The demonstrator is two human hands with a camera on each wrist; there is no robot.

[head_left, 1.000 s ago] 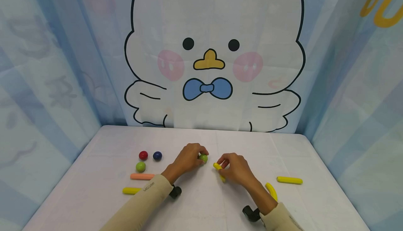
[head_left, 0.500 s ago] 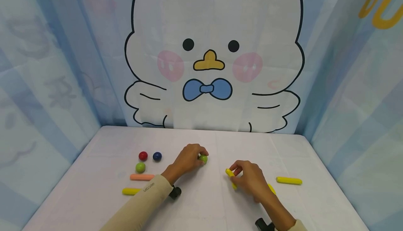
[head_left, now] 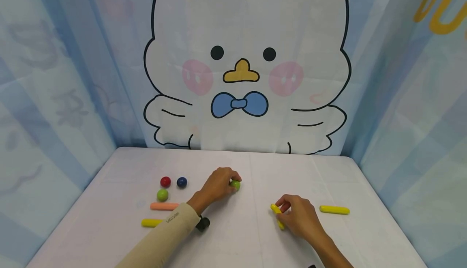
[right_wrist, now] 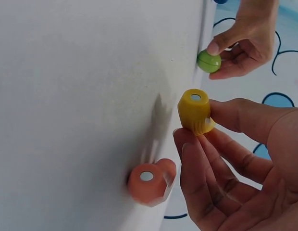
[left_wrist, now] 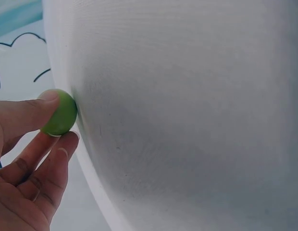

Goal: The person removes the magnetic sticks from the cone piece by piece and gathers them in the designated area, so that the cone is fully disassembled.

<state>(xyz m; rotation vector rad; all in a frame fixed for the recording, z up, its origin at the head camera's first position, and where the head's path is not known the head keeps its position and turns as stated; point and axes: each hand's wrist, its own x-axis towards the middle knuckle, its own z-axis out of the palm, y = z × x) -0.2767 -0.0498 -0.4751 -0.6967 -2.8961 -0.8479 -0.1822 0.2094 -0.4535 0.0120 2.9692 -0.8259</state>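
My left hand (head_left: 217, 185) pinches a green ball (head_left: 235, 185) at the table's middle. In the left wrist view the thumb lies on one side of the ball (left_wrist: 62, 114), with fingertips on the other. To the right and nearer, my right hand (head_left: 300, 216) holds a short yellow stick (head_left: 277, 216) between thumb and fingers, tilted in the head view. The right wrist view shows a silver disc on the end of that stick (right_wrist: 194, 110). An orange piece (right_wrist: 148, 184) with a similar disc lies close to this hand there.
Left of my left arm are a red ball (head_left: 166, 181), a dark blue ball (head_left: 182, 182) and another green ball (head_left: 162, 195). An orange stick (head_left: 163, 206) and a yellow stick (head_left: 150, 222) lie partly behind the sleeve. Another yellow stick (head_left: 334, 210) lies at the right.
My right hand has moved right and nearer with the yellow stick, away from the green ball. Its arm now hides the curved yellow piece. The left hand has stayed in place.
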